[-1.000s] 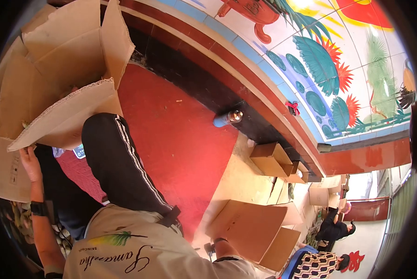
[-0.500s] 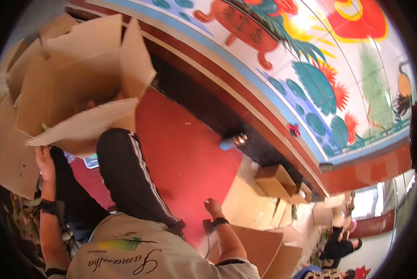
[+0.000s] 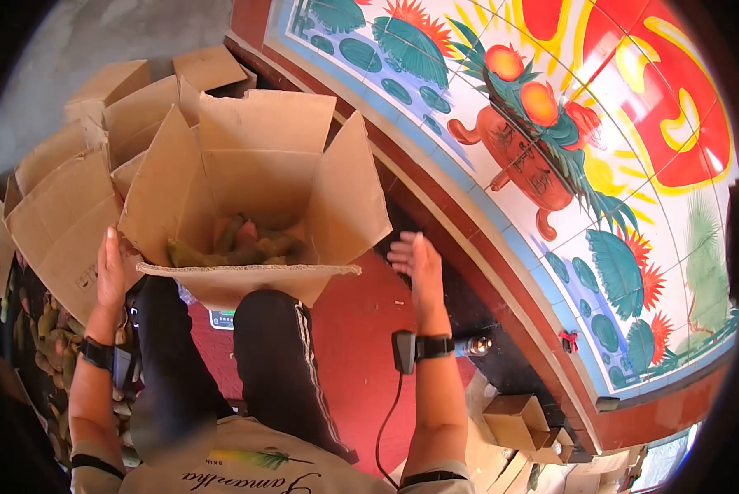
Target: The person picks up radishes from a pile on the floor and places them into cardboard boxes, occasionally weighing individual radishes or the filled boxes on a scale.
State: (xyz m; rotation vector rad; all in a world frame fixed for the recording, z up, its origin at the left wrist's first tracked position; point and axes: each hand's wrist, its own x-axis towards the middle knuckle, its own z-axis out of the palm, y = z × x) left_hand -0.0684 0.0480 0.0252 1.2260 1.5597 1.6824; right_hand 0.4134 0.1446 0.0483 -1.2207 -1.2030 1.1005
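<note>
A cardboard box (image 3: 271, 189) stands in front of my knees with its flaps up. At its bottom lies a heap of elongated green-brown pieces (image 3: 242, 239), one with a pinkish patch. My left hand (image 3: 111, 267) is upright at the box's left side, fingers extended, close to the left flap. Off the box's right corner, my right hand (image 3: 419, 262) is held up with its fingers apart and nothing in it. Below the near flap, between my legs, shows a small device with a display (image 3: 221, 319).
More open cardboard boxes (image 3: 60, 214) crowd the left and back. A pile of similar brownish-green pieces (image 3: 52, 337) lies on the floor at my left. Along the right runs a tiled painted wall (image 3: 501, 165) with a red ledge. Smaller cartons (image 3: 514, 420) sit at lower right.
My view has turned to the left, bringing the box nearer the middle. My right hand has risen from low at my side to beside the box, its fingers now spread.
</note>
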